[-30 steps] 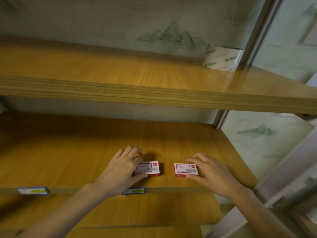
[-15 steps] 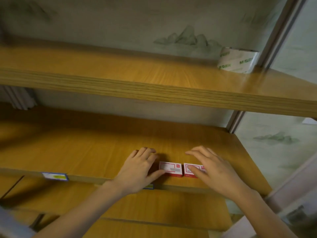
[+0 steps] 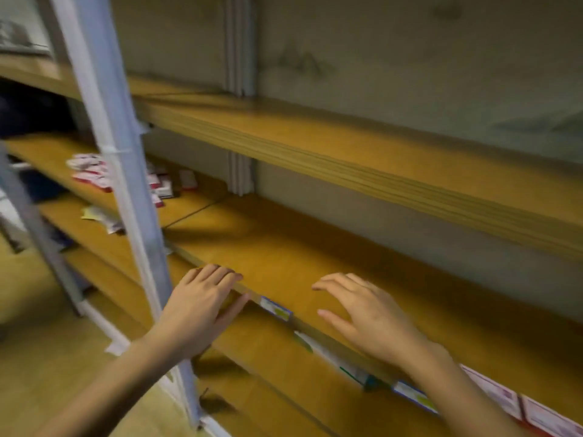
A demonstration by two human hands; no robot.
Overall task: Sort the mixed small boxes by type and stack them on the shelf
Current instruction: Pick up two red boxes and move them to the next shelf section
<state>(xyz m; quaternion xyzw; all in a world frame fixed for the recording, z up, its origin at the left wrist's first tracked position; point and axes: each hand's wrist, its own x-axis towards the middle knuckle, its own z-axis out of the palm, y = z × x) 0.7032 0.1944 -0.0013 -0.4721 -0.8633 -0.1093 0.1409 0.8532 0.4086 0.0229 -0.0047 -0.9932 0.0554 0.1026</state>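
My left hand (image 3: 202,305) hovers with fingers spread at the front edge of the wooden middle shelf (image 3: 284,247), holding nothing. Also spread and empty, my right hand (image 3: 369,313) hangs over the same shelf a little to the right. Two red-and-white small boxes (image 3: 520,408) lie side by side at the bottom right, behind my right forearm. A loose pile of mixed red-and-white small boxes (image 3: 94,171) sits far left on the neighbouring shelf bay, partly hidden by the post. The view is motion-blurred.
A grey metal upright post (image 3: 126,184) stands between me and the left bay. An upper wooden shelf (image 3: 378,159) overhangs the middle one. Price labels (image 3: 276,309) stick to the shelf's front edge. A lower shelf (image 3: 284,357) lies beneath. Small packets (image 3: 101,217) lie at left.
The view has swung left. Both hands have let go of the two red-and-white boxes, which now lie at the bottom right. The left bay with its pile of boxes has come into view.
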